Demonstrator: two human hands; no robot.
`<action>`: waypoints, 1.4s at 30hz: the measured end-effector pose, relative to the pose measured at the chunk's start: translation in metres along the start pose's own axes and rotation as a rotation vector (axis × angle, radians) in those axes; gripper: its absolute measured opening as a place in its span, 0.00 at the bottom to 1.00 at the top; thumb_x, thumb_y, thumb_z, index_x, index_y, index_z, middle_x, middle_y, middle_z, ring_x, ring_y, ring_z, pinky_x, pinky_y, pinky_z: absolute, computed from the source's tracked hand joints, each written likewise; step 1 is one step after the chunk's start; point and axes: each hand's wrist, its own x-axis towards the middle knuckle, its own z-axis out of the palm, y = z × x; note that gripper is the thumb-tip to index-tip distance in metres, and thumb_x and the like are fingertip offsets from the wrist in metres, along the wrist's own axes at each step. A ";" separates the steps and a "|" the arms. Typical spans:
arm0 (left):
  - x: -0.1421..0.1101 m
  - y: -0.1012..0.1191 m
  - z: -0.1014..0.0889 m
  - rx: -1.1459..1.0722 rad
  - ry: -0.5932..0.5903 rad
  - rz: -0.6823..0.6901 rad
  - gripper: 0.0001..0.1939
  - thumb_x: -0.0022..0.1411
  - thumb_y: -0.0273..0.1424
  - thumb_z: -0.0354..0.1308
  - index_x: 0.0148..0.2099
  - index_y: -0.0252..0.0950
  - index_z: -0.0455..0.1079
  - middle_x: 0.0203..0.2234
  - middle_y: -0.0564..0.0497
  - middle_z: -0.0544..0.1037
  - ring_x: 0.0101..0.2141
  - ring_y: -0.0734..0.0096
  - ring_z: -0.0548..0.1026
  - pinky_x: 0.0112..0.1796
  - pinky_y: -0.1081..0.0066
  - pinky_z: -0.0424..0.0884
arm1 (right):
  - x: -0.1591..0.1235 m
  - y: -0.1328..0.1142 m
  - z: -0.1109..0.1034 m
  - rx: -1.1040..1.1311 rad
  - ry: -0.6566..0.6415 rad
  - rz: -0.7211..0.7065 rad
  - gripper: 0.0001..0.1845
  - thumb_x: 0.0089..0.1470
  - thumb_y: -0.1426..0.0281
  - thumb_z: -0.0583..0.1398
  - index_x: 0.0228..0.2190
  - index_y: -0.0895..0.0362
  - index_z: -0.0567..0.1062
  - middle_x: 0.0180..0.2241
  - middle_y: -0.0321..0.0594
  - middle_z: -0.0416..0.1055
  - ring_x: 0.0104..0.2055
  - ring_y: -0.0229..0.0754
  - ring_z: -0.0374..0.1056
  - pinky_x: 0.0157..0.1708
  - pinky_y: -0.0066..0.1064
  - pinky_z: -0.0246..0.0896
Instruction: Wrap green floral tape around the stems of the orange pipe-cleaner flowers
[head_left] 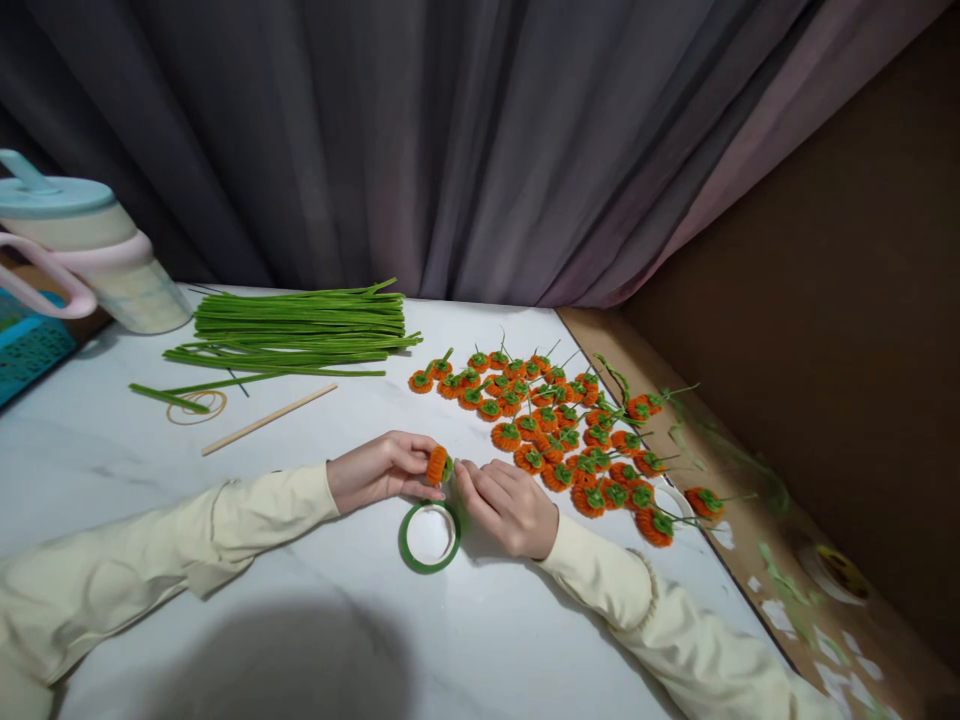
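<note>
Between the thumb and fingers of my left hand [379, 468] sits a small orange fuzzy pumpkin [436, 466], turned on its side with its green top facing right. My right hand [514, 508] is closed in a pinch right beside that green top; whatever its fingertips grip is too small to make out. Just below both hands a roll of green tape [406, 550] lies flat on the white table [300, 620]. To the right of my right hand, many finished-looking orange pumpkins [506, 435] with green tops and thin stems spread over the table.
A bundle of green pipe cleaners [300, 320] lies at the back left. Nearer are a wooden stick [270, 420] and rubber bands [217, 402]. A lidded tumbler [142, 290] stands far left. Scraps [780, 615] litter the brown surface at right. A grey curtain [360, 150] hangs behind.
</note>
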 end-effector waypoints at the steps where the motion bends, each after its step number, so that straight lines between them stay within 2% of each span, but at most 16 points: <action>1: 0.000 0.000 0.000 0.002 -0.004 -0.004 0.08 0.48 0.21 0.60 0.34 0.26 0.71 0.29 0.46 0.73 0.30 0.72 0.74 0.34 0.74 0.74 | 0.000 -0.001 0.001 0.051 0.019 0.055 0.13 0.56 0.82 0.49 0.41 0.69 0.68 0.27 0.50 0.73 0.25 0.42 0.68 0.24 0.33 0.63; 4: 0.000 0.000 -0.001 0.019 0.006 0.009 0.09 0.47 0.21 0.60 0.34 0.25 0.71 0.28 0.46 0.73 0.30 0.72 0.74 0.34 0.74 0.74 | 0.003 -0.003 0.003 0.345 0.062 0.371 0.09 0.57 0.77 0.51 0.37 0.63 0.71 0.24 0.43 0.72 0.24 0.37 0.66 0.23 0.28 0.63; 8: 0.000 0.001 -0.001 0.047 0.022 0.085 0.09 0.46 0.22 0.60 0.34 0.27 0.71 0.27 0.47 0.73 0.29 0.72 0.72 0.33 0.72 0.74 | 0.009 -0.003 0.003 0.797 0.033 0.835 0.06 0.53 0.68 0.59 0.30 0.58 0.73 0.27 0.40 0.74 0.26 0.36 0.68 0.25 0.25 0.64; 11: 0.000 0.002 0.000 0.093 0.023 0.139 0.09 0.47 0.24 0.60 0.34 0.28 0.70 0.26 0.48 0.73 0.27 0.71 0.72 0.30 0.71 0.74 | 0.012 -0.001 0.004 1.150 0.058 1.040 0.09 0.48 0.65 0.63 0.29 0.59 0.73 0.29 0.41 0.75 0.31 0.39 0.71 0.31 0.27 0.67; 14: -0.002 0.002 0.003 0.144 0.025 0.205 0.10 0.48 0.26 0.61 0.35 0.29 0.68 0.26 0.49 0.72 0.25 0.72 0.72 0.28 0.71 0.73 | 0.015 0.000 0.003 1.415 0.073 1.160 0.13 0.44 0.65 0.66 0.30 0.59 0.71 0.29 0.40 0.74 0.32 0.39 0.72 0.33 0.29 0.66; 18: -0.004 0.002 0.007 0.195 0.003 0.257 0.10 0.50 0.27 0.61 0.36 0.30 0.66 0.25 0.50 0.72 0.26 0.70 0.73 0.27 0.71 0.72 | 0.017 0.001 0.001 1.650 0.067 1.199 0.13 0.46 0.65 0.65 0.32 0.59 0.69 0.27 0.39 0.75 0.31 0.38 0.72 0.34 0.30 0.66; 20: -0.004 0.002 0.008 0.214 -0.021 0.286 0.11 0.50 0.28 0.61 0.37 0.30 0.65 0.25 0.49 0.73 0.26 0.69 0.74 0.26 0.72 0.71 | 0.017 0.001 0.001 1.703 0.077 1.187 0.12 0.49 0.65 0.63 0.32 0.59 0.69 0.25 0.39 0.74 0.28 0.38 0.71 0.33 0.29 0.65; 24: -0.004 0.001 0.008 0.272 -0.011 0.381 0.12 0.52 0.30 0.61 0.37 0.30 0.65 0.26 0.51 0.71 0.24 0.73 0.72 0.25 0.73 0.71 | 0.016 0.001 0.004 1.753 0.127 1.192 0.12 0.49 0.65 0.63 0.32 0.60 0.71 0.22 0.38 0.74 0.26 0.37 0.70 0.30 0.28 0.65; 31: -0.005 -0.002 0.006 0.350 -0.019 0.454 0.13 0.55 0.35 0.60 0.39 0.31 0.64 0.27 0.52 0.70 0.23 0.73 0.72 0.26 0.73 0.71 | 0.017 0.000 0.002 1.673 0.137 1.202 0.12 0.47 0.66 0.64 0.32 0.60 0.71 0.23 0.38 0.74 0.25 0.36 0.70 0.30 0.28 0.65; 42: -0.003 -0.005 0.005 0.303 -0.032 0.402 0.12 0.54 0.32 0.60 0.38 0.31 0.65 0.29 0.50 0.71 0.27 0.70 0.73 0.27 0.71 0.72 | 0.014 -0.004 0.006 1.628 0.136 1.186 0.13 0.47 0.65 0.65 0.32 0.58 0.68 0.24 0.36 0.73 0.26 0.37 0.70 0.31 0.30 0.66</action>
